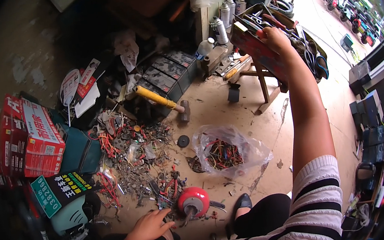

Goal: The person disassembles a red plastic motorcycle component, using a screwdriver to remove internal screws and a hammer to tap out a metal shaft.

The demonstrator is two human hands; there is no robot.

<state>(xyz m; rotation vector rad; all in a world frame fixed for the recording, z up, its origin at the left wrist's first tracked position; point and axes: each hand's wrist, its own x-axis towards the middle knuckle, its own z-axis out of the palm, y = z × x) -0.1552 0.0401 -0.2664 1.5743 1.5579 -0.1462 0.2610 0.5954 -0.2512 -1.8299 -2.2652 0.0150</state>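
Note:
My right hand (275, 41) reaches to the far right, over the near rim of a tool tray (252, 48) on a wooden stand. Its fingers are curled, with something reddish at their tips that I cannot make out. Pliers, scissors and other hand tools crowd the tray. At the lower middle, my left hand (150, 225) holds nothing, its fingers stretched out and apart. Just right of it, a round red piece with a metal shaft (193, 203) rests on the floor. Beyond that lies an open clear plastic bag (256, 155) with tangled wire scraps (224, 156) inside.
Loose wires and small parts (133, 140) litter the floor at left. A yellow-handled hammer (184, 111) stands by dark batteries (168, 73). Red boxes (30, 137) are stacked far left. Spray cans (225, 13) stand behind the tray. Scooters (349, 12) are parked outside.

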